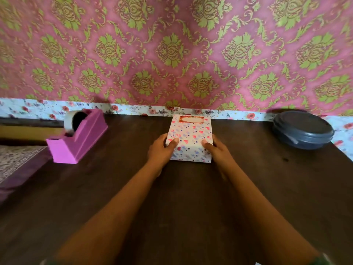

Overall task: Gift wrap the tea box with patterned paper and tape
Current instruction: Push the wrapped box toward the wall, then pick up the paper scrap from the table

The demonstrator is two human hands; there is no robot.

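A dark brown wood-grain worktop point(95, 180) is set against a wall point(172, 44) papered in pink with green damask motifs, edged below by a pale blue border strip point(47, 109) printed with red roses, and purple patterned fabric point(15, 165) is noted at far left, all evenly lit.

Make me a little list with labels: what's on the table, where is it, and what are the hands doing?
table: dark wood
wrapped box: middle, near the wall, in paper with small pink and blue marks
label: red-edged, on the box's top
left hand: holds the box's left side, thumb on top
right hand: holds the box's right side, thumb on top
tape dispenser: pink, left, roll loaded
round container: dark, lidded, right
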